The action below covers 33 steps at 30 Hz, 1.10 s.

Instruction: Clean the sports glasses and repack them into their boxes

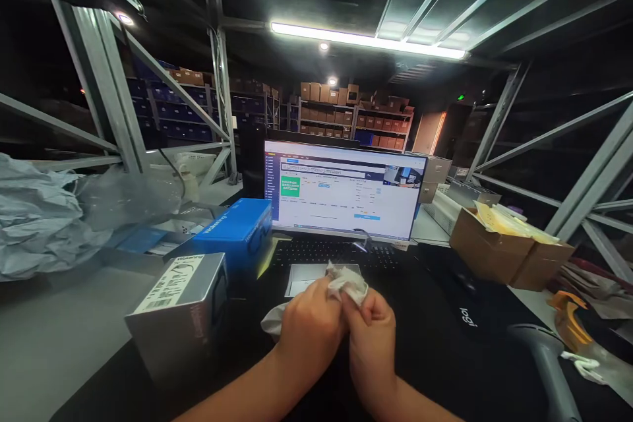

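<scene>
A crumpled white cloth [347, 282] is bunched between my two hands, over the black mat in front of the keyboard [306, 254]. My left hand [312, 318] is closed round it, and a pale end pokes out past the knuckles on the left. The fingers of my right hand [372, 330] pinch the same cloth from the other side. Whether anything is wrapped inside cannot be seen. Just beyond the hands lies a flat silver-white box or card [297, 280], partly covered by them. A small curved dark object [364, 239] rests at the keyboard's back edge.
Left stand a grey product box [173, 316] and a blue one [237, 231], beside crumpled wrapping [39, 217]. A monitor [341, 191] rises behind the keyboard. Rightward are a mouse [465, 282], a cardboard box [509, 254] and a grey handheld scanner [548, 369]. Metal shelf posts frame the desk.
</scene>
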Each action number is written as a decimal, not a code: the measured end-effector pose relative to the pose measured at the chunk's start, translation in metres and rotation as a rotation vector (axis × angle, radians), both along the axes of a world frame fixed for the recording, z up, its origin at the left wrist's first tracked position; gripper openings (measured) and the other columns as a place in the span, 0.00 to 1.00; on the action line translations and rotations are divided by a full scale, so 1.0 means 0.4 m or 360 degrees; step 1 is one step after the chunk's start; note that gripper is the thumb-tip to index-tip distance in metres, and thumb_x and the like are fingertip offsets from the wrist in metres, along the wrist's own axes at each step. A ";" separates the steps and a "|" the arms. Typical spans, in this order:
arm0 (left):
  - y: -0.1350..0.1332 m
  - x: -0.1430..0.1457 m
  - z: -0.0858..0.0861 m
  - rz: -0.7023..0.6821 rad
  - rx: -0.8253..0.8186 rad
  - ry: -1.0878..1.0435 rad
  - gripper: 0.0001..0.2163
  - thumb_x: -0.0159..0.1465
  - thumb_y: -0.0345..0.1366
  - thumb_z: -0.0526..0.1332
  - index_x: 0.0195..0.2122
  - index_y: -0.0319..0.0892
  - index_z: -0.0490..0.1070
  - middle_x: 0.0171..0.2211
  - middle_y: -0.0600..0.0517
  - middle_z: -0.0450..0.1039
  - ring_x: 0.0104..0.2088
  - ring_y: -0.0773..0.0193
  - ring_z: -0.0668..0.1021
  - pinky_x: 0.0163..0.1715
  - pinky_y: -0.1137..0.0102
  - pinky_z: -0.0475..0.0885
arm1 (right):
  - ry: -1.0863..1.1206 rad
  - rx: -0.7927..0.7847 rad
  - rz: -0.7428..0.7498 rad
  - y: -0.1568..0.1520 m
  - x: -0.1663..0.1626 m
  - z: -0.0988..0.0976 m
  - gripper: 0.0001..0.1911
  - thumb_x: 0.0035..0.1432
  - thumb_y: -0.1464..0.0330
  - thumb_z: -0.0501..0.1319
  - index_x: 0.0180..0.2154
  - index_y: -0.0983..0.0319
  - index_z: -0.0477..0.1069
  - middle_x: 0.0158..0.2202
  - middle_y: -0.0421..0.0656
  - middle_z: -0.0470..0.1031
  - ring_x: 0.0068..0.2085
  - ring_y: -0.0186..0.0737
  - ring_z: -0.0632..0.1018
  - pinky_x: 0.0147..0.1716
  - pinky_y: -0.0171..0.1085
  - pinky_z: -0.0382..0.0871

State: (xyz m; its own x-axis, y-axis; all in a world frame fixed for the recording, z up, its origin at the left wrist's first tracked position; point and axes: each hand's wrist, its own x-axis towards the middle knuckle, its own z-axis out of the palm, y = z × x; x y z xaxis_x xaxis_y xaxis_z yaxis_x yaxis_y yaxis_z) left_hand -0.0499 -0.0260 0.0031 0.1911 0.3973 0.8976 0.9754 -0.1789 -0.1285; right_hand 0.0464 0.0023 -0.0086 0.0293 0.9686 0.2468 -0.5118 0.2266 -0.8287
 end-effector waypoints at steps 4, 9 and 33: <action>-0.004 -0.010 0.010 -0.0115 0.0084 0.0011 0.13 0.71 0.34 0.53 0.29 0.40 0.71 0.30 0.43 0.78 0.29 0.56 0.81 0.25 0.66 0.77 | 0.0065 0.0013 0.0180 -0.004 0.023 0.036 0.35 0.40 0.59 0.78 0.17 0.59 0.48 0.16 0.31 0.56 0.21 0.27 0.58 0.20 0.29 0.57; 0.008 0.010 -0.011 -0.0333 0.0156 0.0171 0.08 0.70 0.32 0.56 0.39 0.37 0.74 0.42 0.42 0.81 0.43 0.54 0.83 0.44 0.62 0.80 | 0.0333 -0.0268 0.0518 0.045 0.104 0.130 0.21 0.37 0.63 0.79 0.28 0.60 0.70 0.30 0.41 0.78 0.32 0.39 0.77 0.33 0.37 0.73; -0.008 -0.016 0.013 -0.0341 0.0054 -0.0095 0.17 0.71 0.33 0.52 0.24 0.42 0.69 0.25 0.46 0.75 0.23 0.58 0.78 0.21 0.66 0.74 | -0.0094 0.0100 -0.0094 -0.032 0.008 -0.003 0.34 0.41 0.56 0.77 0.14 0.59 0.51 0.15 0.34 0.57 0.28 0.37 0.70 0.34 0.35 0.70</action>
State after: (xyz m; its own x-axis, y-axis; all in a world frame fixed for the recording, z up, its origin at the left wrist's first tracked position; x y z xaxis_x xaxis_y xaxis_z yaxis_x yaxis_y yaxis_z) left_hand -0.0563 -0.0293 0.0083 0.2137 0.3226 0.9221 0.9218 -0.3791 -0.0810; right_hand 0.0497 -0.0106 -0.0099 0.0697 0.9482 0.3099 -0.4465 0.3074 -0.8403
